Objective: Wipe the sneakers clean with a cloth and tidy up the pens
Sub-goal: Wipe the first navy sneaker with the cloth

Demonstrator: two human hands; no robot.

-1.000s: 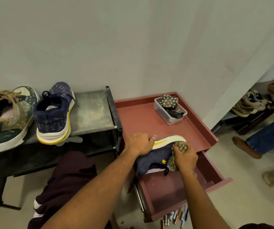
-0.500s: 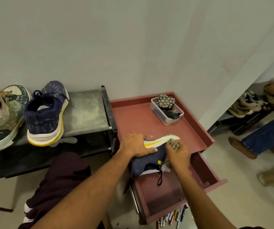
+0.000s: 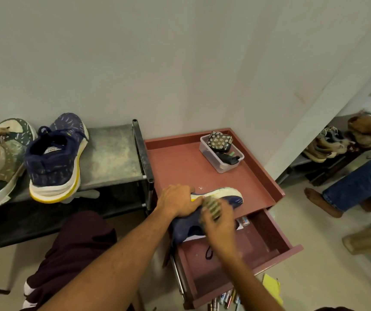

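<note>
Left hand [image 3: 177, 202]: fingers [image 3: 194, 199] curled over the sole edge of the navy sneaker [image 3: 231, 195], gripping it.
Right hand [image 3: 219, 223], blurred: fingers bunched round the cloth [image 3: 212, 206], pressing it to the sneaker's side.
Navy sneaker: on its side at the front edge of the surface of the red cabinet [image 3: 180, 167], overhanging the cabinet's open drawer [image 3: 267, 234].
Pens [image 3: 225, 299]: on the floor below the cabinet's drawer front.
Second sneaker [image 3: 54, 158]: upright on the shoe rack [image 3: 110, 153], left of the cabinet.
Clear tub [image 3: 222, 167]: rear right of the cabinet's surface.

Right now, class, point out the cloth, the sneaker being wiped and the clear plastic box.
cloth [image 3: 212, 205]: head view, its striped bunched middle.
sneaker [image 3: 225, 192]: head view, its white sole edge.
clear plastic box [image 3: 230, 166]: head view, its near wall.
</note>
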